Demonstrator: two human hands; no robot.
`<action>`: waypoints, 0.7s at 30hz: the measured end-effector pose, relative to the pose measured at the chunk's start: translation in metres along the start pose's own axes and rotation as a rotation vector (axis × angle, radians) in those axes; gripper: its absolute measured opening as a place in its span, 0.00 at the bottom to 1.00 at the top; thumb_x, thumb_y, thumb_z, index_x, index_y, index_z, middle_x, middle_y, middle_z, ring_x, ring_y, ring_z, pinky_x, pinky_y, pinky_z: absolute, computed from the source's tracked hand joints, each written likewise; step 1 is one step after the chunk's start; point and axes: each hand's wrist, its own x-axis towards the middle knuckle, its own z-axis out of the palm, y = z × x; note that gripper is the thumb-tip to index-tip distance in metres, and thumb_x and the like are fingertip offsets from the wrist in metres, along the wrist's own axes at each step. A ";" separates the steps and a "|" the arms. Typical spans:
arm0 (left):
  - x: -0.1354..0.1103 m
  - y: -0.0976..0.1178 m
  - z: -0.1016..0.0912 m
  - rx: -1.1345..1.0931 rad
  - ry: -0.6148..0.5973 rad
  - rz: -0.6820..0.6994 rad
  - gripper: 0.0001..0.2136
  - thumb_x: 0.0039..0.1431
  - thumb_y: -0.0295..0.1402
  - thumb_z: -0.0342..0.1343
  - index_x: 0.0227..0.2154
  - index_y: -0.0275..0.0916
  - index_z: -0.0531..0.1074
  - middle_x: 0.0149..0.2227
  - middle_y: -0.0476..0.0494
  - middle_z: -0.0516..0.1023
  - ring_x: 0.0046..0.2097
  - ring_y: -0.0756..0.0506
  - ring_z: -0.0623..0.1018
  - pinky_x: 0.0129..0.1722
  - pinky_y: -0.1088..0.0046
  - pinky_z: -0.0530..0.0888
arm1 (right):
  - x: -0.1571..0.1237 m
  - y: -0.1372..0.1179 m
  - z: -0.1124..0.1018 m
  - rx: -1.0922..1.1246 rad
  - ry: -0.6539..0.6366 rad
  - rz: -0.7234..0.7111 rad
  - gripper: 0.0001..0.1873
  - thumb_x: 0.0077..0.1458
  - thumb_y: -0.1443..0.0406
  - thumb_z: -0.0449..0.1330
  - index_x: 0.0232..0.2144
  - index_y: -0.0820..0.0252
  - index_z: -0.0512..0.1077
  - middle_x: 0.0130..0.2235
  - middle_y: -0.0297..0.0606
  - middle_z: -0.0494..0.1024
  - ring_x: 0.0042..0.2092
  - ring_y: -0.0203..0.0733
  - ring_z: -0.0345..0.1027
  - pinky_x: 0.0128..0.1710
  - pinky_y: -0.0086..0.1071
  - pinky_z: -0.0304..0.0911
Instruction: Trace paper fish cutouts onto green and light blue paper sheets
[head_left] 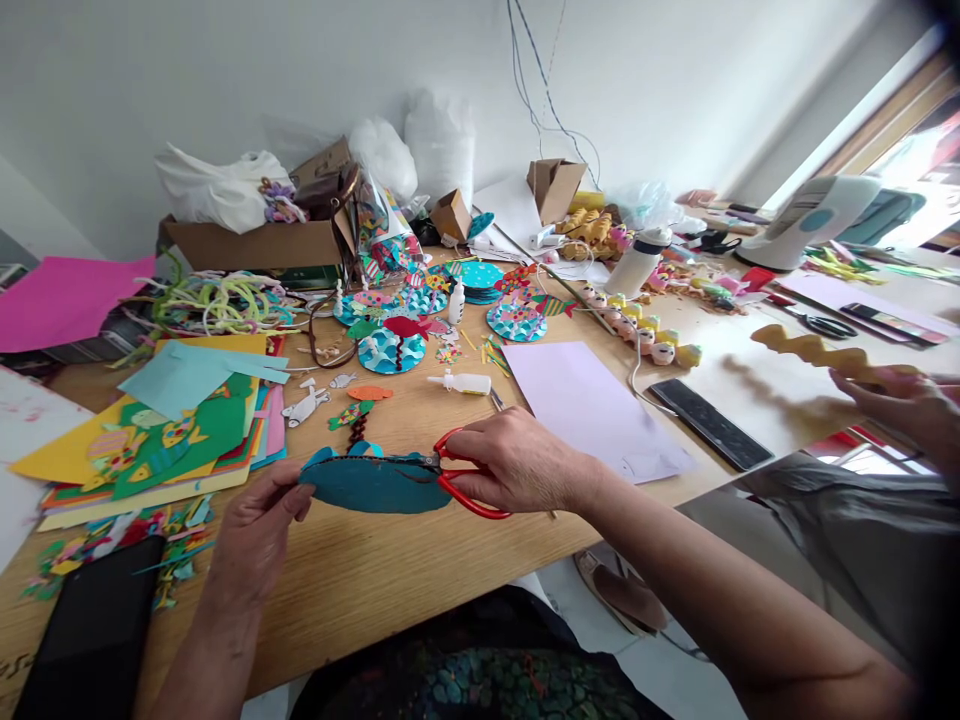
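Note:
My left hand [259, 522] pinches the left rim of a round blue cardboard disc [373, 488], held tilted above the table edge. Paper fish and a dark twisted pipe cleaner [358, 430] stand up from its far side. Closed around red-handled scissors [480, 510], my right hand [521, 462] is at the disc's right edge. The blades lie along the disc's far rim and are mostly hidden. Beyond the disc lie a white glue bottle [469, 384], an orange paper oval [370, 393] and paper fish cutouts [306, 405].
Coloured paper sheets [180, 440] and a black phone [94, 630] lie on the left. Finished-looking fish discs [391, 350] stand further back. A lilac sheet [592, 405] and another phone [709, 425] lie right. A co-worker's hand [900, 405] holds a yellow wavy strip [825, 358].

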 end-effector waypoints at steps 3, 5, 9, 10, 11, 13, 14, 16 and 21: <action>0.000 -0.001 -0.001 0.006 0.004 -0.011 0.08 0.34 0.29 0.67 0.24 0.42 0.78 0.27 0.51 0.74 0.23 0.53 0.66 0.20 0.77 0.62 | 0.000 0.000 0.001 -0.007 -0.002 0.000 0.17 0.60 0.56 0.49 0.30 0.62 0.69 0.26 0.36 0.73 0.26 0.32 0.60 0.27 0.28 0.45; 0.001 -0.001 -0.001 0.009 0.002 -0.008 0.08 0.35 0.30 0.67 0.24 0.41 0.78 0.27 0.51 0.75 0.23 0.53 0.65 0.20 0.76 0.62 | -0.001 0.001 0.002 -0.019 0.010 -0.011 0.18 0.60 0.56 0.48 0.30 0.62 0.69 0.26 0.36 0.73 0.26 0.32 0.60 0.27 0.28 0.45; 0.002 -0.003 -0.003 0.025 -0.014 0.008 0.08 0.36 0.30 0.67 0.24 0.40 0.77 0.26 0.50 0.74 0.24 0.53 0.65 0.21 0.76 0.62 | -0.001 0.003 0.005 -0.037 0.031 -0.033 0.18 0.61 0.56 0.48 0.31 0.61 0.70 0.27 0.36 0.73 0.26 0.32 0.60 0.26 0.28 0.45; 0.002 -0.004 -0.004 0.028 -0.015 0.014 0.08 0.36 0.31 0.67 0.24 0.40 0.77 0.25 0.51 0.73 0.24 0.53 0.65 0.21 0.76 0.61 | -0.001 0.003 0.005 -0.036 0.028 -0.028 0.18 0.61 0.56 0.48 0.31 0.61 0.69 0.27 0.36 0.73 0.26 0.32 0.60 0.27 0.28 0.45; 0.003 -0.004 -0.005 0.030 -0.017 0.018 0.08 0.36 0.31 0.67 0.24 0.40 0.77 0.25 0.51 0.73 0.24 0.53 0.64 0.21 0.76 0.61 | -0.001 0.002 0.006 -0.031 0.021 -0.021 0.17 0.61 0.56 0.48 0.30 0.62 0.69 0.27 0.36 0.73 0.26 0.32 0.60 0.27 0.28 0.45; 0.003 -0.003 -0.006 0.038 -0.029 0.025 0.08 0.37 0.31 0.67 0.25 0.40 0.78 0.24 0.51 0.72 0.23 0.53 0.64 0.21 0.76 0.60 | -0.001 0.002 0.006 -0.015 0.005 -0.009 0.17 0.61 0.56 0.48 0.31 0.62 0.69 0.27 0.36 0.73 0.27 0.32 0.60 0.27 0.28 0.46; 0.003 -0.002 -0.006 0.045 -0.039 0.028 0.08 0.38 0.32 0.66 0.25 0.41 0.78 0.23 0.51 0.71 0.23 0.53 0.63 0.21 0.76 0.60 | -0.001 0.002 0.006 -0.005 0.000 -0.008 0.17 0.61 0.57 0.48 0.31 0.62 0.69 0.28 0.36 0.73 0.27 0.33 0.60 0.27 0.28 0.46; 0.002 0.001 -0.006 0.073 -0.068 0.035 0.07 0.39 0.32 0.66 0.26 0.40 0.78 0.23 0.51 0.71 0.24 0.53 0.63 0.21 0.76 0.59 | 0.000 0.001 0.006 0.011 -0.004 -0.007 0.16 0.60 0.57 0.48 0.32 0.62 0.69 0.28 0.37 0.73 0.27 0.33 0.60 0.27 0.28 0.46; 0.001 0.007 -0.002 0.151 -0.109 0.057 0.06 0.40 0.34 0.66 0.24 0.40 0.77 0.23 0.50 0.70 0.23 0.53 0.62 0.21 0.75 0.59 | -0.001 0.000 0.005 0.016 -0.007 -0.001 0.15 0.59 0.57 0.49 0.31 0.61 0.69 0.28 0.36 0.72 0.27 0.33 0.59 0.27 0.28 0.46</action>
